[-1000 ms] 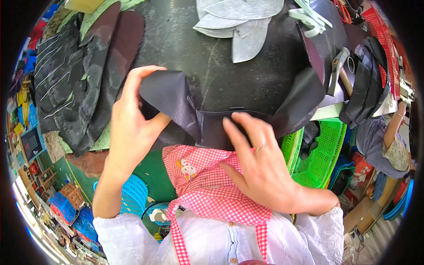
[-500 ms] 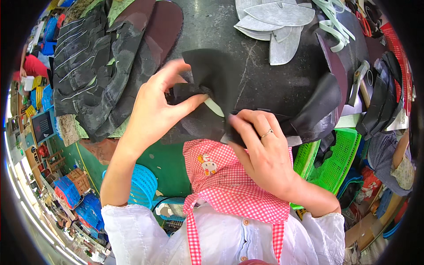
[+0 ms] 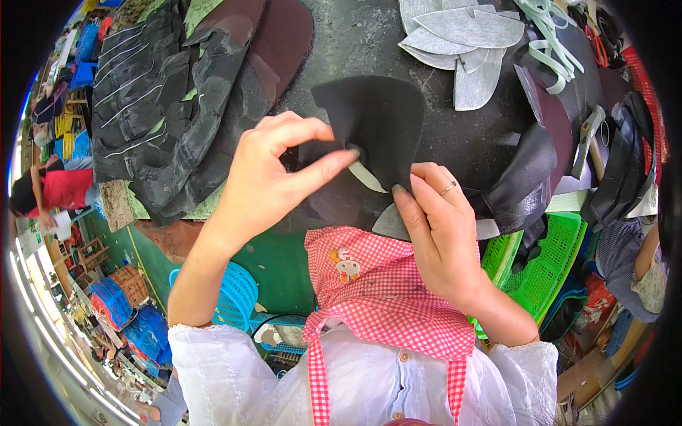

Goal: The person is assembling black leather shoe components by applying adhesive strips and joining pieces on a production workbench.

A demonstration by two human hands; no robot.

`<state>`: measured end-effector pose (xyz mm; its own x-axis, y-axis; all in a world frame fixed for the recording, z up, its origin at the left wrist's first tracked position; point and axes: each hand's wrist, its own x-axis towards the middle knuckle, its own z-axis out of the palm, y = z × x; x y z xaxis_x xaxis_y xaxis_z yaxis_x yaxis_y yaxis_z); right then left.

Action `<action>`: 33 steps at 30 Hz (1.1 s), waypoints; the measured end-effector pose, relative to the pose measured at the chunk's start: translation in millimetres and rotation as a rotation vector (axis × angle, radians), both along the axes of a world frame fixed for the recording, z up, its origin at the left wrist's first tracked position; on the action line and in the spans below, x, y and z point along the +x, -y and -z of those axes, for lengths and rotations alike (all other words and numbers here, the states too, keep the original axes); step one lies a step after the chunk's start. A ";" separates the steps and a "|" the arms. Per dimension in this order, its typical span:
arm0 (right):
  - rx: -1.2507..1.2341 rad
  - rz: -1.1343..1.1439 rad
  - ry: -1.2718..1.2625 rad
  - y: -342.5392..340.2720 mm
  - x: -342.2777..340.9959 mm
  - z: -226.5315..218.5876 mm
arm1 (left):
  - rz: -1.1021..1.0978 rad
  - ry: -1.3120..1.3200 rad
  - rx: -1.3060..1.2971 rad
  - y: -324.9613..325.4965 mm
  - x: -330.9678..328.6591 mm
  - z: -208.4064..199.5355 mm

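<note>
A black leather-like piece (image 3: 383,113) with a curved top edge stands raised over the dark worktable. My left hand (image 3: 266,160) grips it at its left side, thumb pressed into a fold and forefinger curled above. Below that thumb runs a narrow pale strip (image 3: 367,177) along the piece. At the lower right corner, my right hand (image 3: 447,234) pinches the edge between thumb and fingers. A small grey piece (image 3: 391,222) lies by the table's front edge, below the right thumb. The fingers partly cover the fold.
Layered black pieces (image 3: 153,121) cover the table's left side. Grey-white cut pieces (image 3: 472,42) and pale green strips (image 3: 550,42) lie at the back right. A hammer (image 3: 591,142) rests farther right. Below the table are a green basket (image 3: 543,277) and a blue basket (image 3: 234,298). Another person (image 3: 57,192) is far left.
The black piece has turned and spread, showing more of its flat face and the pale strip. My right hand has shifted right, and its fingers have straightened at the corner.
</note>
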<state>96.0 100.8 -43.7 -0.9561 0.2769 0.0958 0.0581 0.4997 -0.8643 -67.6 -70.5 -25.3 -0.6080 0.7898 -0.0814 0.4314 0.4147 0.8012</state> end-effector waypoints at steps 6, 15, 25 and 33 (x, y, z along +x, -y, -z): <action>0.008 -0.048 -0.031 0.0 4.3 10.5 | -0.062 -0.393 -0.014 -6.7 1.3 11.9; 0.520 -0.240 -0.048 22.0 7.1 12.2 | 0.250 -0.792 0.200 21.0 -21.0 29.8; 0.514 -0.341 0.057 25.0 1.6 0.2 | 0.396 -1.010 0.235 20.6 -40.5 32.4; 0.653 -0.388 0.164 36.1 -11.4 -10.8 | 0.572 -0.995 0.167 20.4 -60.0 17.0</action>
